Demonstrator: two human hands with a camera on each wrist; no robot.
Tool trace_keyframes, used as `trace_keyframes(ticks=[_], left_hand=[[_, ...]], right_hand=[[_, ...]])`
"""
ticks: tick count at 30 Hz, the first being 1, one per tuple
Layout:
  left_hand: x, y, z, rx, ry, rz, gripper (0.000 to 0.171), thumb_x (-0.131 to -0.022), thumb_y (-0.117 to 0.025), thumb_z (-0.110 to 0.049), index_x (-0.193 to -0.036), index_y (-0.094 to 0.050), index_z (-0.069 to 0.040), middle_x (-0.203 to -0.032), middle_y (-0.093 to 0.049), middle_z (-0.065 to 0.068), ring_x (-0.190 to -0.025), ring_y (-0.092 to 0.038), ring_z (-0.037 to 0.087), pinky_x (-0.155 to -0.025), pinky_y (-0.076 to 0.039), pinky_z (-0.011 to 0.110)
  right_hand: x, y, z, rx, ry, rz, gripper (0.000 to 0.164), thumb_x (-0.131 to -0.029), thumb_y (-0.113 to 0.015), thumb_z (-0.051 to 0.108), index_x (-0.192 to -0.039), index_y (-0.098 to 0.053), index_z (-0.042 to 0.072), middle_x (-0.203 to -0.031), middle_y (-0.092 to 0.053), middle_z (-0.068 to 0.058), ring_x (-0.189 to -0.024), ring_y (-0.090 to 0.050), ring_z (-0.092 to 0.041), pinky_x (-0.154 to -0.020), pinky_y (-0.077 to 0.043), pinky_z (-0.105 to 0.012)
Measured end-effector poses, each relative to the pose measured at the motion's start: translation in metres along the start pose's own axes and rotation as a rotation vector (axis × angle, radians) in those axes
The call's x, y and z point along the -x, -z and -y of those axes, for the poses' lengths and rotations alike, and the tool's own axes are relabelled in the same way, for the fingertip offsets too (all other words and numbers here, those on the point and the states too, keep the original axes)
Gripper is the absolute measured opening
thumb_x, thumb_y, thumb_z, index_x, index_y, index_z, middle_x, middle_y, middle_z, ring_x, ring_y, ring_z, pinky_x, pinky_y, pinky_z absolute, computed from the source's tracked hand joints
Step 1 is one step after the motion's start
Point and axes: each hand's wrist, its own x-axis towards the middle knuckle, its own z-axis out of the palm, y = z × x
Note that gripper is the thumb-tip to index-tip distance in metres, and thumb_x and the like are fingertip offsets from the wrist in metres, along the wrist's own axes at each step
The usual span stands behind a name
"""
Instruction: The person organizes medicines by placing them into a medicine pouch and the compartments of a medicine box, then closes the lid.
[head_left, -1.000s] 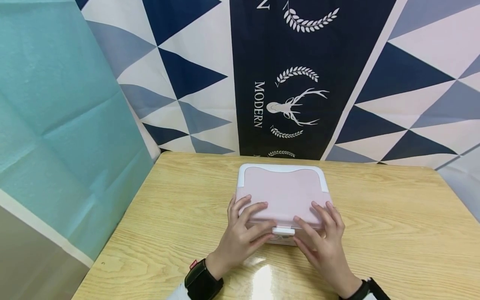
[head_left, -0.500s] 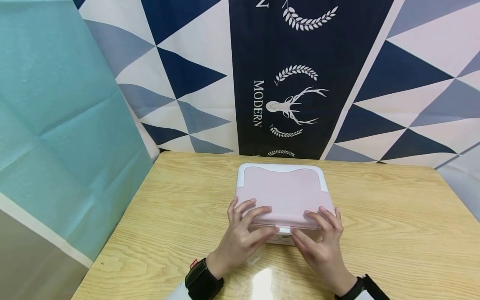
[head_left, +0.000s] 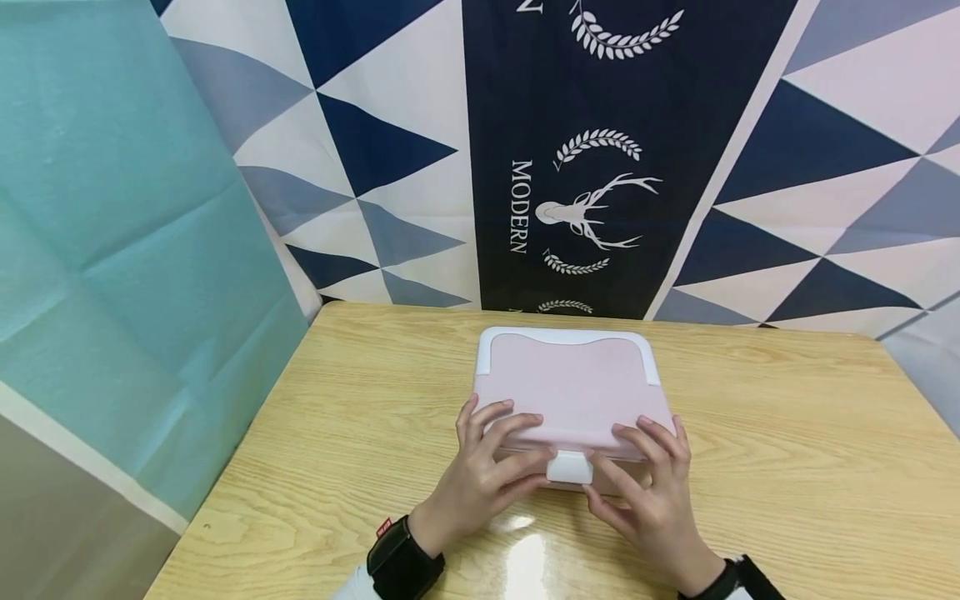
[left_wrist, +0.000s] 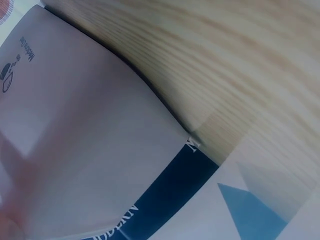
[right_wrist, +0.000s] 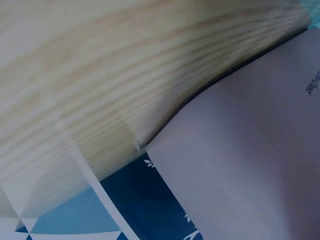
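Note:
A pink medicine box [head_left: 573, 379] with a white-edged lid stands on the wooden table. At the middle of its front, the white latch [head_left: 570, 467] lies flat, flap down. My left hand [head_left: 483, 467] rests on the lid's front left, fingers spread, with the index fingertip and thumb close to the latch's left side. My right hand [head_left: 651, 475] mirrors it on the front right, its index fingertip at the latch's upper right corner. Both wrist views show the box's plain front [left_wrist: 100, 115], with small printing at its middle; the left thumb is a blur low in the left wrist view.
The wooden table [head_left: 360, 400] extends to both sides of the box. Behind it hangs a patterned cloth [head_left: 390, 158] with triangles and a dark deer panel. A teal sheet [head_left: 150, 250] stands along the left side.
The latch has swung down from sticking outward to lying flat on the box front. Both index fingers and thumbs moved in toward it, then parted slightly. The box has stayed in place.

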Motion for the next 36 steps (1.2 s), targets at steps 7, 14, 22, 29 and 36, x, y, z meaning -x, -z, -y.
trace_keyframes(ticks=[7,14,22,29,36], left_hand=[[0.001,0.0,0.0,0.025,0.031,0.026,0.035,-0.073,-0.073,-0.035,-0.106,-0.066,-0.025,-0.128,-0.05,0.004,-0.121,-0.038,0.03,-0.101,-0.018,0.062],[-0.001,0.0,-0.003,0.02,0.061,0.028,0.03,-0.07,-0.075,-0.031,-0.099,-0.068,-0.026,-0.127,-0.05,0.003,-0.119,-0.039,0.028,-0.1,-0.019,0.063],[-0.003,-0.002,-0.008,-0.054,0.079,0.01,0.019,-0.067,-0.076,-0.029,-0.084,-0.067,-0.026,-0.123,-0.052,0.004,-0.115,-0.04,0.028,-0.098,-0.022,0.064],[-0.002,-0.004,-0.009,-0.066,0.099,0.008,0.018,-0.069,-0.075,-0.028,-0.084,-0.067,-0.025,-0.123,-0.052,0.003,-0.115,-0.041,0.027,-0.099,-0.021,0.064],[-0.001,0.003,-0.002,0.04,0.102,0.042,0.032,-0.077,-0.069,-0.033,-0.107,-0.064,-0.022,-0.128,-0.049,0.004,-0.119,-0.04,0.024,-0.102,-0.02,0.06]], right_hand=[[0.005,0.002,-0.001,0.0,-0.032,0.034,0.033,-0.088,-0.055,0.036,-0.089,-0.068,0.006,-0.104,-0.052,-0.025,-0.111,-0.038,-0.04,-0.105,-0.013,-0.062],[0.006,0.002,0.002,0.011,-0.052,0.041,0.033,-0.089,-0.054,0.036,-0.088,-0.069,0.007,-0.103,-0.053,-0.025,-0.109,-0.039,-0.041,-0.105,-0.013,-0.061],[0.002,-0.002,0.005,0.051,-0.049,0.012,0.03,-0.091,-0.052,0.034,-0.082,-0.068,0.01,-0.099,-0.054,-0.024,-0.105,-0.041,-0.04,-0.105,-0.014,-0.06],[0.003,-0.003,0.005,0.054,-0.073,0.021,0.029,-0.092,-0.051,0.032,-0.082,-0.068,0.011,-0.099,-0.054,-0.024,-0.106,-0.041,-0.04,-0.104,-0.015,-0.061],[-0.002,0.008,0.002,-0.029,-0.103,0.04,0.038,-0.091,-0.052,0.035,-0.089,-0.063,-0.001,-0.103,-0.053,-0.025,-0.112,-0.042,-0.034,-0.108,-0.014,-0.054]])
